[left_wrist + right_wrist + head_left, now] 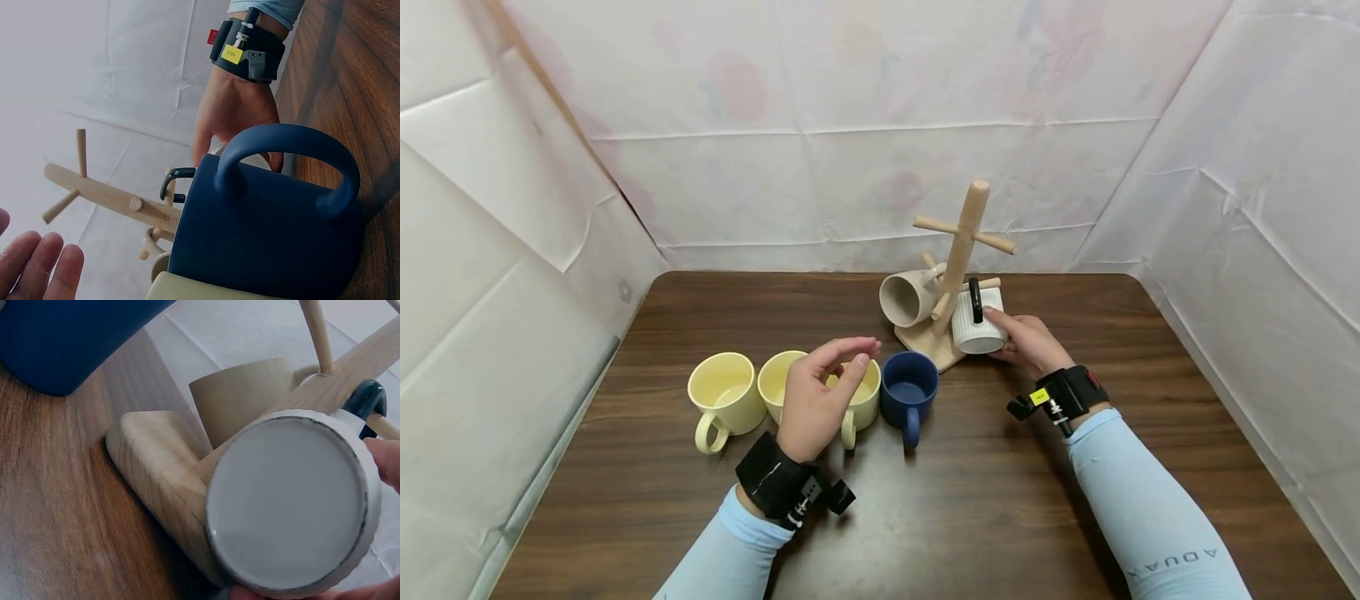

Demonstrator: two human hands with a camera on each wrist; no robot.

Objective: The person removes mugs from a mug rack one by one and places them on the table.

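Note:
My right hand (1033, 342) grips a white ribbed mug (979, 327) with a black handle (975, 300), thumb on its side. The mug lies tilted against the wooden mug tree (967, 225), its base toward the right wrist camera. A lower peg (382, 427) shows at the black handle in the right wrist view. A beige mug (907, 297) hangs on the tree's left side. My left hand (820, 400) hovers over the yellow cups with fingers loosely bent and nothing in them. Right of it stands a blue mug (909, 392), seen close up in the left wrist view.
A yellow cup (727, 392) stands at the left of the row, with two more yellow cups partly hidden behind my left hand. The tree's upper pegs (996, 242) stick out bare. White sheets (820, 183) enclose the dark wooden table (970, 517) at the back and sides.

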